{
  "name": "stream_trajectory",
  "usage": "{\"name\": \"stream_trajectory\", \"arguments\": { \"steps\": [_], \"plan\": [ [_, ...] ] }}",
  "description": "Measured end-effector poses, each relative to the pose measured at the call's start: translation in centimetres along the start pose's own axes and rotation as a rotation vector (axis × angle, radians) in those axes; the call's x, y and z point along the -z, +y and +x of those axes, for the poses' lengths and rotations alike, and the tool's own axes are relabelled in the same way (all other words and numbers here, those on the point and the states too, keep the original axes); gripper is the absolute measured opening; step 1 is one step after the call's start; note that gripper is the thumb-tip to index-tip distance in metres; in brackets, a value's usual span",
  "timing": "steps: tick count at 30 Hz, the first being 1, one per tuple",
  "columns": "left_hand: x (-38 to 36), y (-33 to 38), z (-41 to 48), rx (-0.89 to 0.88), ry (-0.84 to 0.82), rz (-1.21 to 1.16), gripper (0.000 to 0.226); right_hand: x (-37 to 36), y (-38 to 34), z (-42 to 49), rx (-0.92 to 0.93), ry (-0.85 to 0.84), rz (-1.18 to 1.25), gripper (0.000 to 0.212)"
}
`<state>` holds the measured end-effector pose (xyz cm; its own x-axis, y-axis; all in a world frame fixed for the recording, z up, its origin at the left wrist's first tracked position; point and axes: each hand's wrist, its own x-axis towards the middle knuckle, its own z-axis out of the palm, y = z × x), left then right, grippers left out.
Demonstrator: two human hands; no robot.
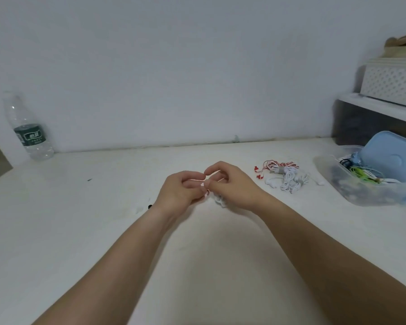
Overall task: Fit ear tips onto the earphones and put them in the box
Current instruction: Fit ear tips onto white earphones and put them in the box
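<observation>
— What does this person wear on the arms?
— Nothing that I can see. The left forearm (117,254) and right forearm (314,242) are bare, and the left hand (176,191) and right hand (232,184) too.

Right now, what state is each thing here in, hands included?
Left hand, fingers curled, pinching the held earphone.
Right hand, pinching it too.
Held earphone, mostly hidden, white cord hanging below.
Red-and-white earphones, coiled, on the table.
White earphones, bundled, beside them.
Box, open, cords inside.
Blue lid, off, leaning in the box.
Bottle, upright.
</observation>
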<state>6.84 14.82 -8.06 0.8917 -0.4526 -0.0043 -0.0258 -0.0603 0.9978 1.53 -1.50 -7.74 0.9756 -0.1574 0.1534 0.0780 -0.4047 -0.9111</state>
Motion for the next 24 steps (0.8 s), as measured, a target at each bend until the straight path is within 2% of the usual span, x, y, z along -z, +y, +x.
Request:
{"name": "stream_trajectory", "arguments": {
  "steps": [3,7,14,17,21,24],
  "plan": [
    [-0.2,0.0,-0.2,-0.026,0.080,0.142,0.035,-0.7,-0.5,0.6,-0.031,0.015,-0.031,0.017],
    [-0.5,0.3,-0.5,-0.065,0.181,0.266,0.045,-1.0,0.0,0.9,-0.055,0.102,0.027,0.004],
    [-0.3,0.9,0.2,-0.061,0.065,0.239,0.037,-0.4,0.7,1.0,-0.056,0.137,0.270,0.010],
    [0.3,1.8,1.0,-0.021,0.024,0.169,0.020,-0.1,1.4,1.1,-0.114,0.162,0.488,0.010],
    [3.2,2.7,2.3,-0.087,0.190,0.280,0.008,-0.2,1.5,1.4,-0.164,0.184,0.732,0.009],
    [5.8,2.0,2.9,-0.140,0.319,0.485,0.008,-0.5,1.3,1.3,-0.161,0.139,0.758,0.009]
  ]
}}
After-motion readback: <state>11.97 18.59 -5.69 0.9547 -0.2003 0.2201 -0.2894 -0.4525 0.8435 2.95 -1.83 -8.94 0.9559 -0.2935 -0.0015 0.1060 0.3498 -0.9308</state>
